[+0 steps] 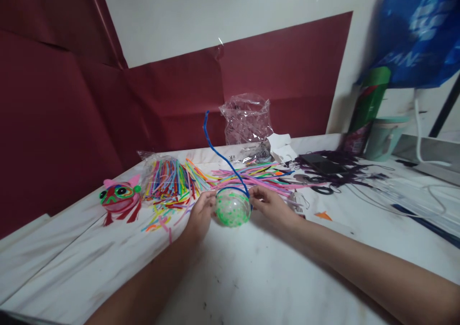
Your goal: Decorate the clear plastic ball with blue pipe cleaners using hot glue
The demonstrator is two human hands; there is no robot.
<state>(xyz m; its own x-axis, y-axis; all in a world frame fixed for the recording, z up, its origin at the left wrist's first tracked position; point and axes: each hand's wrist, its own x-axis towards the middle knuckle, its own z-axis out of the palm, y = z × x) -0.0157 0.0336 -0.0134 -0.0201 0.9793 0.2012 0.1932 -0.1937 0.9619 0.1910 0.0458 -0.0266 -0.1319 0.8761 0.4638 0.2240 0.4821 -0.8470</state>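
In the middle of the table sits a clear round ball (233, 210) with green spots. A blue pipe cleaner (224, 157) runs around the ball's upper part, and its long free end rises up and to the left. My left hand (204, 210) is closed against the left side of the ball, fingertips at its edge. On the other side, my right hand (266, 203) pinches the blue pipe cleaner where it meets the ball. The tips of some fingers on both hands are hidden behind the ball.
At left stands a pink and red frog-like figure (120, 200) beside a bag of colourful pipe cleaners (168, 179). Loose pipe cleaners (251, 174) lie behind the ball. Rightward are scissors (322, 190), a dark phone (321, 164), a cup (384, 138) and a green can (370, 104).
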